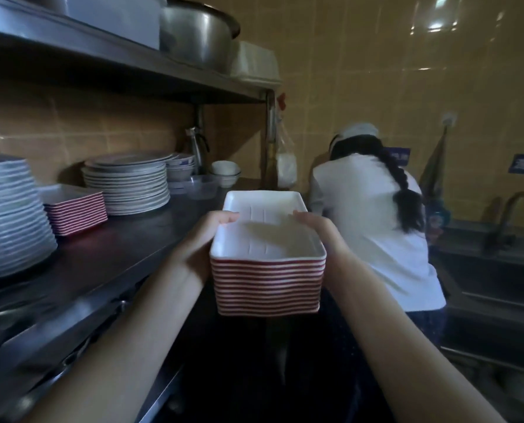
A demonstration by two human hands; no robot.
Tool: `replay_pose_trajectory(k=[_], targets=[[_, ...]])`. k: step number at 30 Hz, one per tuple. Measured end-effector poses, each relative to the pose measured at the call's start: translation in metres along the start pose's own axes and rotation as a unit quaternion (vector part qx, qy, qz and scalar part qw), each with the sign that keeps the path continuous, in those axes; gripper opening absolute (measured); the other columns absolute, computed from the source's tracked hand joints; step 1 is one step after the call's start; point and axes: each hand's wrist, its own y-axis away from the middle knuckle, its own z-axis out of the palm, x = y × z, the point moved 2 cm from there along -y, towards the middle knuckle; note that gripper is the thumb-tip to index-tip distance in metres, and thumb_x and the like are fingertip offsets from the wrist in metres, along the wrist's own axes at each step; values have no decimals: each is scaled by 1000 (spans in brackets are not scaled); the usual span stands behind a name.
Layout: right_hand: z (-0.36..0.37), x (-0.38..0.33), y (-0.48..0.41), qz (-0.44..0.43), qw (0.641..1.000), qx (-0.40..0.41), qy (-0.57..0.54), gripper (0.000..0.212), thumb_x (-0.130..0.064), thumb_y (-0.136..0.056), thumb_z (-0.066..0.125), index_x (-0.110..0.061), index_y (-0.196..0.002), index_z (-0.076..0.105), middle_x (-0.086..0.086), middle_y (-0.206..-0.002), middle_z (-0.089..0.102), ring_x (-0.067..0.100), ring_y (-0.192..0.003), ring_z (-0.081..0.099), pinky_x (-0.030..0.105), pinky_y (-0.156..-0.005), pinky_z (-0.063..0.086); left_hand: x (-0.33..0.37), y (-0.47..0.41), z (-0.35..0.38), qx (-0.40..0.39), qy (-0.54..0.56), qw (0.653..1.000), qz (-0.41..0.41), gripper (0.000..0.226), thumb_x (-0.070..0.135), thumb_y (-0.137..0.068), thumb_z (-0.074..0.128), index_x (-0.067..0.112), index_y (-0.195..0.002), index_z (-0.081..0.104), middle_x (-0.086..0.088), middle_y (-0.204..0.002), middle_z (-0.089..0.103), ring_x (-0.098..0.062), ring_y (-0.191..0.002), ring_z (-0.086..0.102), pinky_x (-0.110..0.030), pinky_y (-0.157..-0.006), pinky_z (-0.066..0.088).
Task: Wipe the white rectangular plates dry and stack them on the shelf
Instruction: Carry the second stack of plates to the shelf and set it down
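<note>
Hands: left hand and right hand grip the plate stack by its sides.
Top plate: white, rectangular.
Stack edges: red-and-white stripes.

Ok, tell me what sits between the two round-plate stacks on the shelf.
Head view: a short stack of red-striped rectangular plates stands between the left stack and the right stack.

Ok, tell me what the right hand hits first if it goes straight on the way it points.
Probably the back of the person in white. The right hand, gripping the stack of rectangular plates, points forward at them; how far off they stand is unclear.
</note>
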Motion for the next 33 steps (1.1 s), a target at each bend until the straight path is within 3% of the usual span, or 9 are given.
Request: replay_pose_trajectory(k=[4,6,9,12,16,20,26,29,33], targets=[[7,-3,-45,-6,1000,-26,15,21,-14,-94,46,-4,-83,60,7,-52,66,16,-44,64,17,-38,45,4,-25,-10,70,-12,997,17,28,3,-93,45,6,-67,55,4,-32,53,-1,-27,50,-10,-34,39],[15,-1,-64,-6,999,-47,20,25,-12,-95,44,-3,-78,59,6,-48,64,14,-40,62,15,-35,43,9,-34,-15,90,-15,996,14,15,4,-93,46,3,-86,59,2,-34,54,-1,-25,48,-10,-31,37],[31,4,-93,4,996,-85,28,26,-10,-95,42,-3,-76,59,5,-47,63,13,-39,61,14,-34,41,12,-46,-32,118,-16,993,-4,33,7,-93,47,-9,-121,50,-5,-45,54,-2,-21,45,-12,-24,31],[54,11,-123,23,993,-108,35,23,-13,-95,45,-4,-79,60,6,-49,65,14,-41,62,15,-35,43,14,-69,-56,102,18,994,-29,21,7,-97,39,-3,-94,58,-2,-34,56,-5,-27,52,-13,-30,39],[89,28,-167,35,990,-130,37,23,-13,-95,46,-3,-79,61,5,-50,65,14,-42,62,15,-38,45,18,-105,-99,164,-61,985,-10,29,0,-97,36,-12,-121,48,4,-24,45,2,-23,45,-8,-32,35],[131,41,-210,31,985,-162,58,29,-12,-96,45,-7,-71,59,1,-44,61,15,-45,61,13,-37,43,24,-134,-145,216,-85,972,32,35,-5,-95,37,13,-67,49,11,-23,42,8,-26,45,-4,-36,36],[191,60,-262,33,968,-247,36,28,-12,-97,41,-7,-76,58,2,-50,65,7,-41,61,13,-37,43,41,-167,-208,282,-127,950,42,23,-7,-95,37,-14,-85,57,-1,-40,55,9,-25,42,-3,-41,36],[214,70,-281,52,954,-294,33,27,-18,-96,43,-8,-78,61,1,-52,67,9,-44,64,14,-37,43,46,-173,-232,317,-109,942,22,25,-2,-96,38,8,-78,51,5,-31,47,7,-21,38,-5,-37,35],[245,79,-306,98,938,-332,23,25,-22,-94,48,-6,-81,63,7,-58,69,15,-47,65,18,-39,47,46,-171,-249,375,5,925,60,19,2,-92,47,7,-75,48,-2,-33,50,2,-21,43,-10,-27,33]])
